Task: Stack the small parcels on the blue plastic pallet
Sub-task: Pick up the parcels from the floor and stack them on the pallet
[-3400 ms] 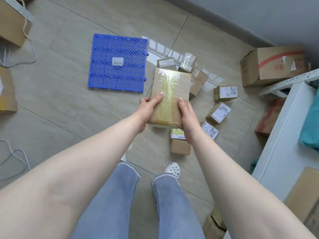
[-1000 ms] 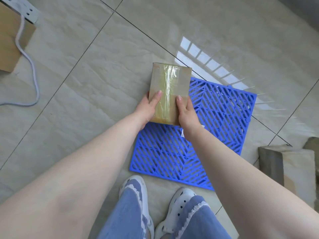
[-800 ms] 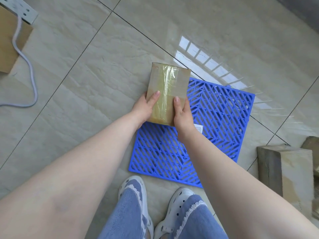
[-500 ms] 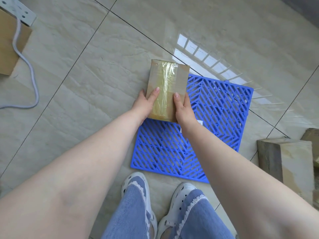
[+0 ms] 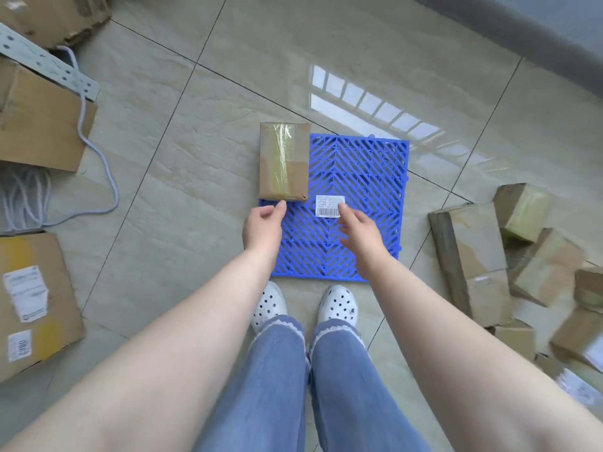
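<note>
A brown taped parcel [image 5: 283,161] lies flat on the far left corner of the blue plastic pallet [image 5: 355,177], which rests on the tiled floor in front of my feet. Just below the parcel's near edge hovers my left hand [image 5: 263,223], fingers loosely curled and holding nothing. My right hand [image 5: 360,231] is over the middle of the pallet, fingers relaxed, with a fingertip near the white barcode label [image 5: 329,206] stuck on the pallet. Both hands are apart from the parcel.
A heap of several small cardboard parcels [image 5: 473,256] lies on the floor to the right. Larger boxes [image 5: 36,301] and a white cable [image 5: 101,164] are on the left, with a perforated metal bar [image 5: 49,65] above them. A grey wall base [image 5: 522,31] runs along the top right.
Both hands have let go of the taped parcel, which now lies on the pallet's far left corner. The hands have drawn back toward me, and the view has pulled back.
</note>
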Action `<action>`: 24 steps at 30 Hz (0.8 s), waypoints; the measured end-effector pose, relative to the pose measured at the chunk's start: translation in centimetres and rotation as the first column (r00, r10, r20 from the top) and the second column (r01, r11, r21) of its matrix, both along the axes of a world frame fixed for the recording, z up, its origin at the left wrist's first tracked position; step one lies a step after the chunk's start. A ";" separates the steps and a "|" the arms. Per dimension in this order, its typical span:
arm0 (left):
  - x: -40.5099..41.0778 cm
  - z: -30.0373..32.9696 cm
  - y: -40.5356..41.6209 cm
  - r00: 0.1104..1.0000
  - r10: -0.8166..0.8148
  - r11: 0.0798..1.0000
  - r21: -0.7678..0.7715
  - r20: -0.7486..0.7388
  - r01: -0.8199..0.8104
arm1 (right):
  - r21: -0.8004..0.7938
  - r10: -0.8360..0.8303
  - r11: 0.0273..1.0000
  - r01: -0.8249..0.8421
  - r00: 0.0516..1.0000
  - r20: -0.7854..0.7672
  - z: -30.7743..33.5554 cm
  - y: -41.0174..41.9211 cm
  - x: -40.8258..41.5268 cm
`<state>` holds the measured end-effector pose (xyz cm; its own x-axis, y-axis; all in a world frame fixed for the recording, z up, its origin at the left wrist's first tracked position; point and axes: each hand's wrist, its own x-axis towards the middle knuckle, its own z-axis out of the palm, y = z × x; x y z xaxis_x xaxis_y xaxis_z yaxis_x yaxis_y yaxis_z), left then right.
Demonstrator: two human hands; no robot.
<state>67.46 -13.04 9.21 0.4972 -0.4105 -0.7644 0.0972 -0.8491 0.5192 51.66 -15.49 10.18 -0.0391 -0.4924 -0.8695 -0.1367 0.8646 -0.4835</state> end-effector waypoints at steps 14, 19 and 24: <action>-14.0 20.1 6.6 0.788 -0.506 0.856 -0.089 -0.350 0.510 | 0.006 -0.575 0.818 0.576 0.817 -0.029 17.8 14.8 -15.7; -18.7 21.9 9.3 0.733 -0.568 0.806 -0.075 -0.374 0.587 | -0.026 -0.668 0.744 0.667 0.743 -0.049 19.8 19.7 -21.6; -24.1 22.0 12.9 0.702 -0.602 0.773 -0.057 -0.381 0.632 | -0.036 -0.703 0.711 0.703 0.709 -0.045 20.2 23.6 -27.5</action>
<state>43.34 -0.17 31.24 -0.1615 -0.4629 -0.8715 -0.2976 -0.8192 0.4903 24.21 8.16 30.38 -0.4234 -0.3171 -0.8486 0.4828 0.7136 -0.5075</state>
